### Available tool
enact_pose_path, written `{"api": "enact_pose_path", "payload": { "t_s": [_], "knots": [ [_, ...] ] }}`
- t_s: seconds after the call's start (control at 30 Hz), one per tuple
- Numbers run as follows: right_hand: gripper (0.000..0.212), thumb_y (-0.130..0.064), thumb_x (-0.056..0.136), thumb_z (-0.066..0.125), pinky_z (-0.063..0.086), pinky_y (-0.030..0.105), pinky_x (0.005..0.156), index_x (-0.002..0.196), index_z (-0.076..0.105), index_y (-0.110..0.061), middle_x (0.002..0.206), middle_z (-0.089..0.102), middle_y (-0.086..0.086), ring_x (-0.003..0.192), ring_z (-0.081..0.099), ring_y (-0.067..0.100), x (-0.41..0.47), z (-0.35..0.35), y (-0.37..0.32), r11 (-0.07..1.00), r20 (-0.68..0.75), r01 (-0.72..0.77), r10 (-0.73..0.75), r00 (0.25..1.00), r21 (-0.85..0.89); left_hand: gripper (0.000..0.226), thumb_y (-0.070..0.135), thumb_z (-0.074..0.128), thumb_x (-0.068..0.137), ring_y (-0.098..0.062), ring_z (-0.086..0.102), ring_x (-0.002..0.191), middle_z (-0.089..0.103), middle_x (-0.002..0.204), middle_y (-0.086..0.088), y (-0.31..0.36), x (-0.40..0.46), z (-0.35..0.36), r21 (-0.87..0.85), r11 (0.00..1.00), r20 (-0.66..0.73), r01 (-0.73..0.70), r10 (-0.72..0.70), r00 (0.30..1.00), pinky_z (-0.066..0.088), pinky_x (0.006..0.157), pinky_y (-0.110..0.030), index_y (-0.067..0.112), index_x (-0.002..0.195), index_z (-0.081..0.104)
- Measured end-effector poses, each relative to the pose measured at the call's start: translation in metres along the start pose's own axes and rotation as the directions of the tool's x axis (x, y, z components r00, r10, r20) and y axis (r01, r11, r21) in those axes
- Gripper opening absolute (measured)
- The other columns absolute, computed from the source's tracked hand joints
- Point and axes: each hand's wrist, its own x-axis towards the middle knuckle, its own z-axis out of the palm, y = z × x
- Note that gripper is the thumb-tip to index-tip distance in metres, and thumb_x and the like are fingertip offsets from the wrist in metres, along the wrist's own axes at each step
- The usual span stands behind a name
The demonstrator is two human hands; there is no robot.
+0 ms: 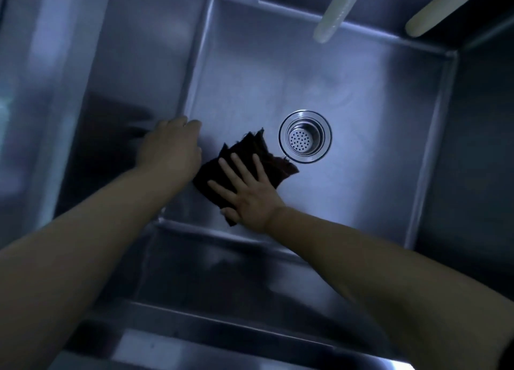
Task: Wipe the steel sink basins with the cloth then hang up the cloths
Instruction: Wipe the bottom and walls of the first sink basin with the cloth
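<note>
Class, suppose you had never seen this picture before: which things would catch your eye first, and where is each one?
First, the right hand, fingers spread flat, pressing a dark cloth onto the floor of the steel sink basin, left of centre. Next, the shiny round drain strainer just right of the cloth. Then the left hand reaching to the basin's left wall, and two pale hoses hanging in from the top.

Light: dim and bluish | Glare: shining off the sink floor (347,175) | Blur: edges going soft and bending
</note>
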Motion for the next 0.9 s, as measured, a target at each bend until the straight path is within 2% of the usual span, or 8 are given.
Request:
{"api": "enact_pose_path", "payload": {
  "t_s": [0.17, 0.33, 0.4, 0.5, 0.6, 0.7, 0.8, 0.9],
  "knots": [
    [0.055, -0.05, 0.098, 0.033, -0.011, 0.059, 0.111, 0.148, 0.022, -0.034, 0.159, 0.008, 0.01, 0.145, 0.001, 0.035, -0.061, 0.004, 0.019, 0.958, 0.141, 0.288, -0.286, 0.948, 0.009, 0.05, 0.016, 0.053, 0.09, -0.034, 0.037, 0.126, 0.041, 0.14, -0.014, 0.01, -0.005, 0.009, -0.015, 0.999, 0.025, -0.034, 0.035, 0.999, 0.037, 0.098, -0.046, 0.008, 0.137, 0.039],
    [0.062, -0.042, 0.096, 0.044, -0.015, 0.054, 0.112, 0.15, 0.013, -0.036, 0.158, -0.009, 0.004, 0.142, -0.017, 0.028, -0.137, -0.005, 0.068, 0.977, 0.311, 0.205, -0.213, 0.926, 0.058, 0.05, 0.011, 0.047, 0.09, -0.028, 0.04, 0.124, 0.041, 0.14, -0.01, 0.056, -0.017, 0.028, 0.073, 0.946, 0.197, -0.316, 0.297, 0.934, 0.039, 0.099, -0.041, 0.011, 0.138, 0.035],
    [0.063, -0.03, 0.095, 0.05, 0.001, 0.049, 0.119, 0.149, 0.019, -0.035, 0.158, -0.01, 0.004, 0.146, -0.009, 0.025, -0.156, -0.025, 0.084, 0.988, 0.333, 0.086, -0.125, 0.934, 0.131, 0.044, 0.012, 0.046, 0.087, -0.026, 0.046, 0.118, 0.047, 0.132, -0.007, 0.083, -0.024, 0.037, 0.153, 0.843, 0.219, -0.516, 0.48, 0.85, 0.042, 0.092, -0.038, 0.013, 0.131, 0.041],
    [0.056, -0.02, 0.094, 0.051, 0.026, 0.037, 0.114, 0.147, 0.032, -0.026, 0.159, 0.005, 0.01, 0.141, 0.026, 0.029, -0.178, -0.068, 0.11, 0.95, 0.227, -0.189, 0.132, 0.965, 0.251, 0.035, 0.016, 0.043, 0.089, -0.024, 0.048, 0.113, 0.051, 0.123, -0.005, 0.127, -0.031, 0.053, 0.124, 0.697, 0.222, -0.706, 0.674, 0.704, 0.045, 0.087, -0.036, 0.015, 0.124, 0.047],
    [0.053, -0.024, 0.094, 0.051, 0.035, 0.038, 0.108, 0.145, 0.037, -0.021, 0.156, 0.022, 0.011, 0.134, 0.039, 0.03, -0.202, -0.116, 0.147, 0.896, 0.147, -0.403, 0.381, 0.913, 0.187, 0.038, 0.019, 0.042, 0.094, -0.025, 0.042, 0.122, 0.047, 0.131, -0.006, 0.17, -0.032, 0.072, 0.055, 0.486, 0.248, -0.872, 0.84, 0.483, 0.044, 0.094, -0.037, 0.017, 0.131, 0.046],
    [0.04, -0.02, 0.092, 0.052, 0.043, 0.045, 0.095, 0.13, 0.055, -0.01, 0.132, 0.054, 0.02, 0.115, 0.053, 0.038, -0.226, -0.156, 0.179, 0.871, -0.038, -0.491, 0.492, 0.87, 0.033, 0.065, 0.04, 0.038, 0.097, -0.026, 0.006, 0.145, 0.006, 0.158, -0.011, 0.189, -0.032, 0.097, 0.141, 0.331, 0.456, -0.933, 0.815, 0.358, 0.007, 0.117, -0.04, 0.013, 0.15, 0.01],
    [0.033, -0.021, 0.094, 0.044, 0.036, 0.045, 0.099, 0.118, 0.063, -0.008, 0.107, 0.066, 0.019, 0.097, 0.058, 0.038, -0.245, -0.173, 0.203, 0.84, -0.13, -0.521, 0.506, 0.853, -0.149, 0.079, 0.052, 0.034, 0.095, -0.027, -0.03, 0.136, -0.03, 0.148, -0.007, 0.179, -0.031, 0.112, 0.235, 0.251, 0.512, -0.939, 0.789, 0.34, -0.022, 0.109, -0.046, 0.019, 0.148, -0.014],
    [0.037, -0.023, 0.094, 0.039, 0.014, 0.037, 0.115, 0.12, 0.062, -0.011, 0.11, 0.066, 0.015, 0.104, 0.057, 0.034, -0.259, -0.174, 0.214, 0.81, -0.145, -0.54, 0.52, 0.842, -0.23, 0.072, 0.053, 0.027, 0.096, -0.029, -0.039, 0.128, -0.036, 0.142, -0.007, 0.155, -0.022, 0.112, 0.216, 0.128, 0.572, -0.968, 0.787, 0.232, -0.033, 0.102, -0.047, 0.024, 0.146, -0.017]
  ]
}}
